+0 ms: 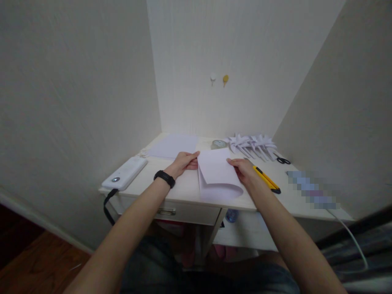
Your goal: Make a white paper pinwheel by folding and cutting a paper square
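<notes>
A white sheet of paper [218, 167], bent over on itself with its near edge curling open, is held just above the desk in front of me. My left hand [185, 160] pinches its left edge, thumb on top. At the right edge, my right hand [241, 168] grips the sheet between thumb and fingers. Close beside the right hand lies a yellow utility knife [266, 179]. Behind the left hand, flat white paper [174, 145] rests on the desk.
Folded paper pinwheels [252, 145] are piled at the back right, near black-handled scissors [283, 161] and a small round clock [219, 143]. A white power bank [125, 173] with a black cable sits at the left edge. A blurred-out phone-like object [310, 190] with a white cable lies right.
</notes>
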### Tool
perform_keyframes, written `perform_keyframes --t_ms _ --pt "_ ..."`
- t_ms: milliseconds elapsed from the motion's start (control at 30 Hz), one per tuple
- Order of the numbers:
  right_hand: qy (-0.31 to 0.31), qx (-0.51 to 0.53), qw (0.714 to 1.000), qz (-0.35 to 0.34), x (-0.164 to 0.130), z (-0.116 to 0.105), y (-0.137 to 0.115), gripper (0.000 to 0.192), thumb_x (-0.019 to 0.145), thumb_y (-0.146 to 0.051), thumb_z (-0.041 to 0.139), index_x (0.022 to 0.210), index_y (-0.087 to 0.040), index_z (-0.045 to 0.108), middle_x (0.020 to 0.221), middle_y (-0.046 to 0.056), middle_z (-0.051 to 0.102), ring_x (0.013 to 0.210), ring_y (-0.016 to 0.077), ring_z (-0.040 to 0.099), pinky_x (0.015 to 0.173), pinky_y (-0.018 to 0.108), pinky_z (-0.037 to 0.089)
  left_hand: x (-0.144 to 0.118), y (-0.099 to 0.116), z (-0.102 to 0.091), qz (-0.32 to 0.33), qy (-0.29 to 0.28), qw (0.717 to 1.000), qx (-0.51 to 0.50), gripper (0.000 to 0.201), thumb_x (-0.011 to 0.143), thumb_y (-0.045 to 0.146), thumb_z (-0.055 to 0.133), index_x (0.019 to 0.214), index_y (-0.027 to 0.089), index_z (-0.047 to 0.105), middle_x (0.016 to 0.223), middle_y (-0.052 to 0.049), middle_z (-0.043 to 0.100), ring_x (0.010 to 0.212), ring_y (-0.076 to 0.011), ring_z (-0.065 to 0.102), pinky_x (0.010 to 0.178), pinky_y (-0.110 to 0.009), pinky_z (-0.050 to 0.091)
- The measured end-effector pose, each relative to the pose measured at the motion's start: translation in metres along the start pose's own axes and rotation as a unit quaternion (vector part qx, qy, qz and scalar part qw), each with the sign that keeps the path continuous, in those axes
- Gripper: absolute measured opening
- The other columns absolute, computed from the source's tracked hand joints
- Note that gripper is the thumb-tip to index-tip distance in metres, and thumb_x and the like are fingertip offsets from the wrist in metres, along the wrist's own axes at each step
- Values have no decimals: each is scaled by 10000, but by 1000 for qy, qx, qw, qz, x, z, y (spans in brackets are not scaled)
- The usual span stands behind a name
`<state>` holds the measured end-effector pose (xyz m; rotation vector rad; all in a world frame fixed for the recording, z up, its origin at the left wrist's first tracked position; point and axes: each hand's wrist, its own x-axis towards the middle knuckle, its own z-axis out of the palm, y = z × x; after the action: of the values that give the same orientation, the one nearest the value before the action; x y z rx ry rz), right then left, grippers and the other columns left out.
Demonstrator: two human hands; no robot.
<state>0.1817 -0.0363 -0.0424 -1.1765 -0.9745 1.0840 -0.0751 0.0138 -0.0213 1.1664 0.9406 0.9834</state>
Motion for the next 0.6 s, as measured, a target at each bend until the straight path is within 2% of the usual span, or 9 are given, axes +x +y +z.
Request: perform_keyframes --t_ms 100,267,367,467,600 --pt "37 18 999 -8 1 0 0 286 541 -310 876 623 -165 644 542 7 645 456 117 535 421 240 430 -5 2 3 -16 -24 999 28 297 810 356 758 758 71 692 783 -146 743 602 -158 679 626 -295 576" --pt "77 34 996 -27 1 3 -2 304 549 -337 877 625 -157 645 524 -28 619 442 88 492 408 217 388 -12 5 7 -14 -56 997 43 205 799 264 763 758 79 683 726 -111 733 583 -146 666 599 -275 562" --pt "68 44 997 -8 0 6 -2 271 614 -338 846 655 -159 647 543 -17 637 457 101 518 414 221 413 -12 4 9 2 -43 998 39 159 813 202 735 729 83 672 681 -87 714 556 -132 646 592 -272 557" --pt "40 52 997 40 -2 7 -3 211 694 -311 800 727 -153 664 611 23 689 500 129 581 432 232 462 -10 3 9 28 -18 999 27 145 814 180 727 719 88 669 663 -81 702 553 -130 635 606 -288 559" --pt "16 58 994 91 -5 7 -6 117 737 -192 761 771 -147 658 634 36 707 504 130 610 457 223 510 -8 3 9 48 2 999 18 141 778 182 762 721 86 675 670 -86 700 558 -131 629 610 -297 556"
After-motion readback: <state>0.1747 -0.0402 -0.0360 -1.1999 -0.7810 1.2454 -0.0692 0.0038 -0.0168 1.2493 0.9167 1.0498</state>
